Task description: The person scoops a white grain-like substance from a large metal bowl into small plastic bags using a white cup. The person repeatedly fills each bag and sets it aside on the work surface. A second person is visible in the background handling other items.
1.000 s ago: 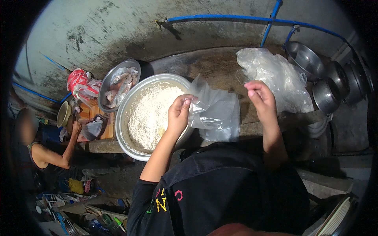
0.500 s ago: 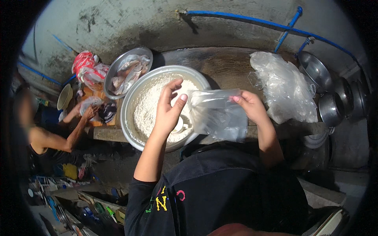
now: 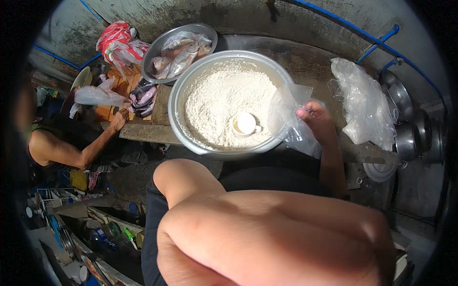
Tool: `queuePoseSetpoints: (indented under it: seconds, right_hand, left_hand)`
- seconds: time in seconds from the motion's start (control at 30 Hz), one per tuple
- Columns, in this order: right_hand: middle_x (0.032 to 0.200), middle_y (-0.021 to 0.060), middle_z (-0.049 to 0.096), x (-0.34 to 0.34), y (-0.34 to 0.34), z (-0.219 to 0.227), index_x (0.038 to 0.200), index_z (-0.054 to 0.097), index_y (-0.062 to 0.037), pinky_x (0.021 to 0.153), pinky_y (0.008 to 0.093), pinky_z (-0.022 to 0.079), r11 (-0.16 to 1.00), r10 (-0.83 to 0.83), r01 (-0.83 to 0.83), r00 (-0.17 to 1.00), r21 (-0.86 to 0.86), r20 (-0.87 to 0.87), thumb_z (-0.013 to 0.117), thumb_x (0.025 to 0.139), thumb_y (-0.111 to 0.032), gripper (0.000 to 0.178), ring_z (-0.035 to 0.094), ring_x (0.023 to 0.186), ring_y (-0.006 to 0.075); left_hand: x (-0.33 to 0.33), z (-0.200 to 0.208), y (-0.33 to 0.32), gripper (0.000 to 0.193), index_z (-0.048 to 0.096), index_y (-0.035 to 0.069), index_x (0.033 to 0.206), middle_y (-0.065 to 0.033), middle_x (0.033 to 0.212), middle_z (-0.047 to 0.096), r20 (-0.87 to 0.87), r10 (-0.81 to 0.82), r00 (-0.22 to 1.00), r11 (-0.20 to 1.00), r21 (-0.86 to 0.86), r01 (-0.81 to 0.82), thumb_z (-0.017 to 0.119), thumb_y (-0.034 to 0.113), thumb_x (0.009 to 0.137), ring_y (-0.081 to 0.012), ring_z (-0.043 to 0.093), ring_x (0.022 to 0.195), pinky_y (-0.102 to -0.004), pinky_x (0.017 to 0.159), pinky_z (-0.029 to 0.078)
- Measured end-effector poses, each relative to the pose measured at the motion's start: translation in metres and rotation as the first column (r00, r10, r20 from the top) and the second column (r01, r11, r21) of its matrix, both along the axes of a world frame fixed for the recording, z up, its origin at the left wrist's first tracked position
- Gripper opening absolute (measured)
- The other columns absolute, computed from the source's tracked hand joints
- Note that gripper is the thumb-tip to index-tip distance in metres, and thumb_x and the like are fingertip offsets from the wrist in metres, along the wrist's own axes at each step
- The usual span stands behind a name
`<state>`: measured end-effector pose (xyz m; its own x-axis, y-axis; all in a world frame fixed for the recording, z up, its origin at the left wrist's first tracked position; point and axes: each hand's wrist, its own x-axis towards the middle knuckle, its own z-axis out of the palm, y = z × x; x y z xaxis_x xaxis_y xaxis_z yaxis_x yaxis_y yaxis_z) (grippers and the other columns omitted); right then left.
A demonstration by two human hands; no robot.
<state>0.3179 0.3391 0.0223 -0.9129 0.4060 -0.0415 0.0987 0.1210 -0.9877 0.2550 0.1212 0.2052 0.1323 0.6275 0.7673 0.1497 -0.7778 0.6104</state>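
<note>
In front of me a large grey basin (image 3: pixel 174 97) holds white powder (image 3: pixel 214 100), flour-like and partly clumped. A white cup (image 3: pixel 247 123) with a handle sits in the powder near the basin's close side. My right hand (image 3: pixel 316 119) pinches a clear plastic bag (image 3: pixel 286 112), which hangs over the basin's right rim. My left hand (image 3: pixel 272 224) looms very close across the lower middle, large in the picture, and how its fingers are held cannot be made out. No object shows in it.
Behind the basin at left stands a metal bowl of fish (image 3: pixel 181 59). At the left edge a person (image 3: pixel 62 148) handles a plastic bag (image 3: pixel 98 95) beside dark fish pieces (image 3: pixel 143 97). Right lie more clear bags (image 3: pixel 365 105) and metal pots (image 3: pixel 408 140). A red-and-white bag (image 3: pixel 117 43) lies far left.
My left hand has left the bag and come up close to the camera. My right hand keeps the bag, which now hangs looser at the basin's rim. The whole view has shifted.
</note>
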Motion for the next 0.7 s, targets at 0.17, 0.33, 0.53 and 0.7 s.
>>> queuePoseSetpoints:
  seconds: [0.17,0.33,0.53,0.7]
  right_hand:
    - [0.075,0.0016,0.057,-0.012,-0.03,-0.002,0.084,0.057,-0.0026,0.065,0.0211,0.042,0.998,-0.042,0.04,0.997,-0.041,-0.058,0.063,0.079,-0.02,0.019,0.051,0.07,0.007]
    - [0.075,0.0031,0.058,-0.019,-0.061,0.002,0.084,0.057,-0.0022,0.065,0.0217,0.043,0.99,-0.134,0.135,0.99,0.028,-0.039,0.063,0.079,-0.018,0.018,0.052,0.07,0.0084]
    - [0.078,0.0042,0.058,-0.028,-0.088,0.002,0.087,0.055,-0.0024,0.066,0.0235,0.044,0.971,-0.213,0.212,0.977,0.113,0.0,0.064,0.077,-0.012,0.016,0.053,0.072,0.0093]
    - [0.088,0.0055,0.057,-0.041,-0.11,-0.01,0.1,0.048,-0.0012,0.073,0.0256,0.044,0.955,-0.28,0.262,0.951,-0.139,-0.133,0.068,0.072,-0.009,0.036,0.054,0.081,0.0122]
  left_hand:
    - [-0.008,0.006,-0.031,0.033,0.053,0.003,0.093,-0.0143,0.089,0.053,-0.031,0.0,1.0,1.0,0.008,0.0,0.039,0.032,0.088,-0.0247,0.052,0.084,-0.0354,0.071,0.041]
    - [-0.019,0.008,-0.057,0.031,0.053,0.005,0.091,-0.0132,0.085,0.053,-0.071,-0.006,0.997,1.0,0.011,0.006,0.039,0.032,0.088,-0.0234,0.052,0.08,-0.0342,0.066,0.043]
    - [-0.037,0.011,-0.089,0.028,0.052,0.008,0.088,-0.0118,0.081,0.053,-0.196,0.147,0.97,0.987,-0.042,-0.158,0.04,0.033,0.088,-0.0218,0.052,0.075,-0.0329,0.06,0.044]
    - [-0.086,-0.063,-0.064,0.022,0.051,0.005,0.086,-0.0102,0.081,0.053,0.447,0.09,0.89,0.907,-0.406,0.112,0.04,0.024,0.088,-0.0196,0.052,0.074,-0.0302,0.068,0.043]
